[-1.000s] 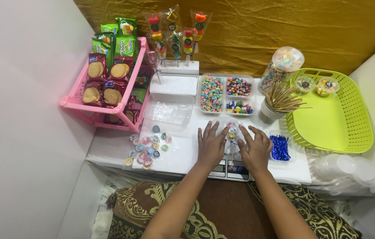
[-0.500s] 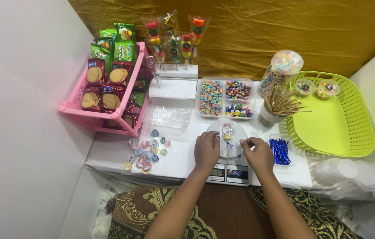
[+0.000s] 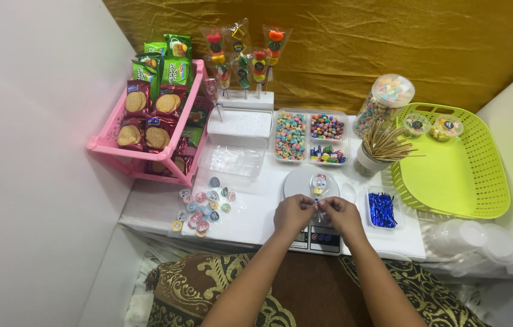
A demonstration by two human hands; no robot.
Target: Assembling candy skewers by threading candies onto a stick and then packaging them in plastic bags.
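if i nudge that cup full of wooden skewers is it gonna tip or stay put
Probably tippy: the white cup of wooden skewers looks narrow, and its sticks fan out well above the rim, so the weight sits high. It likely feels light, since the thin sticks seem to be all it holds. It stands close beside the lime green plastic basket, which might stop a fall that way.

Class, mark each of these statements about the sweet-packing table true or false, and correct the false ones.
1. Both hands, left hand and right hand, meet over the kitchen scale. True.
2. The green basket lies left of the scale. False: it lies on the right.
3. Wooden skewers stand in a cup. True.
4. The pink rack holds blue twist ties. False: it holds biscuit packets; the blue twist ties lie in a small tray beside the right hand.
5. The hands pinch a small clear packet between them. True.
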